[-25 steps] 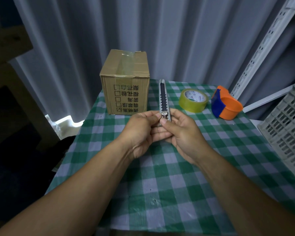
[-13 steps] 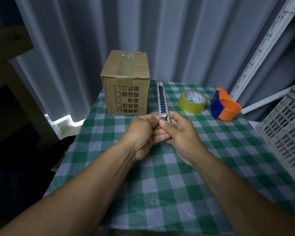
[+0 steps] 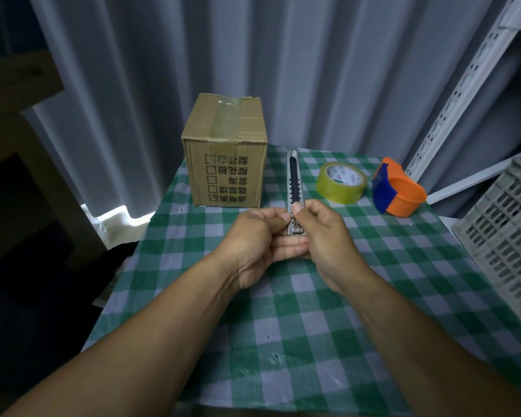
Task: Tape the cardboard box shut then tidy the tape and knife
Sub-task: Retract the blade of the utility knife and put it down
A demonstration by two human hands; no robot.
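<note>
A utility knife (image 3: 294, 182) with a silver body and dark slider points away from me above the middle of the table. My left hand (image 3: 259, 239) grips its near end from the left, and my right hand (image 3: 325, 236) grips it from the right, thumb on the slider. No blade shows at the far tip. The cardboard box (image 3: 226, 152) stands at the back left, flaps down with clear tape along its top seam. A yellowish tape roll (image 3: 342, 182) lies flat right of the knife.
The table has a green and white checked cloth (image 3: 283, 311). An orange and blue tape dispenser (image 3: 399, 188) sits at the back right. A grey plastic crate (image 3: 509, 230) stands at the right edge. Curtains hang behind; a dark drop lies left of the table.
The slider sits nearer the knife's near end than a second ago, under my right thumb. Both hands have stayed on the knife in about the same place.
</note>
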